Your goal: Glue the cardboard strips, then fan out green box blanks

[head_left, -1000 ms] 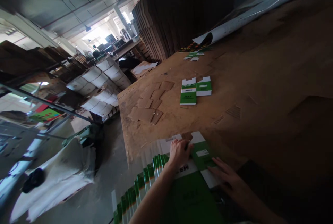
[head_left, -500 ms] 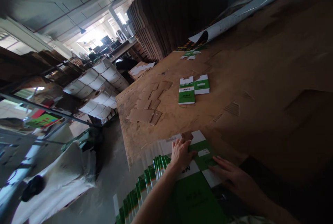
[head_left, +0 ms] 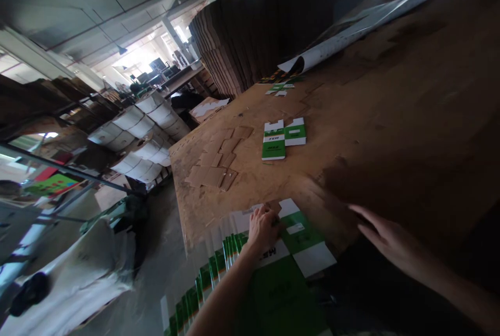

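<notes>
Fingers of the left hand are bent over the green-and-white card, laid at the near end; whether anything is pinched by them cannot be told; the right hand is held apart to the right, its fingers outstretched, nothing grasped; fanned sheets are spread left of the card; beyond, on the table, another green card is laid near brown pieces

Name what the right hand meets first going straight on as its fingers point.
Likely the green-and-white pieces mid-table, though depth is unclear: the right hand may brush the tabletop first.
</notes>
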`<act>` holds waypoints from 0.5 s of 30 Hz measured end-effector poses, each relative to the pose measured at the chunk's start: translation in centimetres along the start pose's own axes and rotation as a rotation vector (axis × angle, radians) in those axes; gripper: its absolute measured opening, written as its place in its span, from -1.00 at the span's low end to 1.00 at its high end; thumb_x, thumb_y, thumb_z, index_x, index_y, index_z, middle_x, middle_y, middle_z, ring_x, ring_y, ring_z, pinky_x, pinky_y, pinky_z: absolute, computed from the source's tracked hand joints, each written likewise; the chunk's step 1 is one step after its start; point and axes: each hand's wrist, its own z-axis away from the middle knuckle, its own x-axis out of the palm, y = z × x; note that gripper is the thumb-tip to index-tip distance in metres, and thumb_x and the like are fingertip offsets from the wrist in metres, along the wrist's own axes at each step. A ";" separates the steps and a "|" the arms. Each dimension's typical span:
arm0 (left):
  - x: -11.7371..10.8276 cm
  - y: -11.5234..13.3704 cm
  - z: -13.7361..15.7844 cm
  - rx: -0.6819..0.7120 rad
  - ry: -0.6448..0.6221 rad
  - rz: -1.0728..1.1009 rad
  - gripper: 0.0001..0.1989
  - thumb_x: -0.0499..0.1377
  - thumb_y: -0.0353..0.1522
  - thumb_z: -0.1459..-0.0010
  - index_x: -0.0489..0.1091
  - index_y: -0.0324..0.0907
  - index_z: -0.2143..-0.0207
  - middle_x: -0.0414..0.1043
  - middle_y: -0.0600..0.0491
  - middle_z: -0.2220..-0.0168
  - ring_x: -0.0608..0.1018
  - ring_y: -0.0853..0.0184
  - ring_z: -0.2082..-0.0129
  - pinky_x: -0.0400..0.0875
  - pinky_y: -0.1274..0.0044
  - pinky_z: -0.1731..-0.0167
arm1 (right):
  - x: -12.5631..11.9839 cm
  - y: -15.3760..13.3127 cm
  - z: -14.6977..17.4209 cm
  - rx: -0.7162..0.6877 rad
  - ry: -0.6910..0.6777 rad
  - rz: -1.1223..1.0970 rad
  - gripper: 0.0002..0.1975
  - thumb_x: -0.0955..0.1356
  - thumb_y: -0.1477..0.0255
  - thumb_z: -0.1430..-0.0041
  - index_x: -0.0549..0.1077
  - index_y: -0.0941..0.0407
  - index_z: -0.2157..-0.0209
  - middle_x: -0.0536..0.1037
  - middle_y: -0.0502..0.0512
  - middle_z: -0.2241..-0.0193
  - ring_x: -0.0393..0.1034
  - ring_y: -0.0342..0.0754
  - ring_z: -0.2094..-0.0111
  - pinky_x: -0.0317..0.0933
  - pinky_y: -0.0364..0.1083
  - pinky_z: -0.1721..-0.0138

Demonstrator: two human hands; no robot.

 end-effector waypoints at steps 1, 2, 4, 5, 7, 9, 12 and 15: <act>-0.1 0.0 -0.1 -0.008 -0.002 0.016 -0.81 0.14 -0.23 -0.21 0.52 -0.09 0.30 0.45 0.02 0.10 0.43 0.18 0.05 0.27 0.35 0.01 | -0.7 -1.2 -0.4 0.031 -0.032 -0.091 -0.48 0.17 0.18 -0.16 0.40 0.04 -0.10 0.56 0.20 -0.01 0.45 0.23 -0.01 0.37 0.14 0.03; -0.4 0.0 -0.2 -0.017 -0.014 0.046 -0.72 0.06 -0.22 -0.27 0.52 -0.10 0.33 0.46 0.02 0.13 0.45 0.19 0.07 0.28 0.36 0.02 | -1.3 -2.3 -0.8 0.065 -0.055 -0.160 -0.45 0.19 0.12 -0.15 0.40 0.05 -0.10 0.58 0.19 0.02 0.47 0.21 0.01 0.40 0.09 0.07; -1.0 -0.1 -0.5 -0.050 -0.015 0.144 -0.56 -0.13 -0.23 -0.35 0.52 -0.13 0.32 0.49 0.00 0.18 0.47 0.22 0.11 0.31 0.39 0.03 | -1.7 -4.0 -1.1 0.115 -0.100 -0.262 -0.38 0.23 0.05 -0.10 0.41 0.09 -0.10 0.58 0.23 0.03 0.48 0.23 0.02 0.42 0.06 0.11; -1.3 -0.2 -0.7 -0.083 0.026 0.203 -0.52 -0.20 -0.25 -0.37 0.51 -0.14 0.25 0.49 -0.01 0.17 0.47 0.23 0.09 0.32 0.40 0.03 | -1.4 -4.8 -1.0 0.127 -0.126 -0.308 -0.35 0.24 0.03 -0.08 0.41 0.12 -0.10 0.57 0.26 0.01 0.47 0.24 0.01 0.41 0.06 0.09; -2.0 0.0 -0.8 -0.181 0.203 0.280 -0.57 -0.20 -0.27 -0.36 0.40 -0.16 0.02 0.43 -0.06 0.03 0.42 0.22 -0.02 0.30 0.40 -0.01 | 0.1 -6.5 -0.4 0.137 -0.174 -0.399 -0.32 0.24 0.02 -0.07 0.42 0.16 -0.10 0.52 0.29 -0.04 0.43 0.23 -0.04 0.36 0.08 0.01; -2.4 0.6 -0.6 -0.247 0.378 0.238 -0.56 -0.02 -0.25 -0.29 0.19 -0.14 -0.19 0.27 -0.11 -0.16 0.30 0.15 -0.16 0.23 0.32 -0.10 | 2.3 -8.4 0.6 0.142 -0.235 -0.502 -0.34 0.21 0.03 -0.09 0.43 0.16 -0.09 0.53 0.29 -0.03 0.41 0.21 -0.06 0.33 0.09 -0.04; -1.8 1.8 -0.3 -0.100 0.331 0.057 -0.42 0.22 -0.26 -0.12 0.19 -0.02 -0.19 0.15 -0.07 -0.26 0.17 0.05 -0.25 0.06 0.18 -0.18 | 5.3 -10.6 2.7 0.122 -0.401 -0.627 -0.43 0.20 0.05 -0.13 0.49 0.09 -0.02 0.59 0.20 0.05 0.45 0.16 -0.02 0.35 0.08 -0.01; -0.4 2.3 -0.1 0.071 0.157 -0.019 -0.73 0.21 -0.30 -0.15 0.43 -0.01 0.06 0.35 0.03 -0.14 0.25 0.11 -0.19 0.06 0.20 -0.17 | 6.4 -9.7 4.4 0.189 -0.498 -0.617 -0.58 0.29 0.03 -0.07 0.59 0.04 0.33 0.67 0.13 0.33 0.56 0.12 0.22 0.44 0.02 0.17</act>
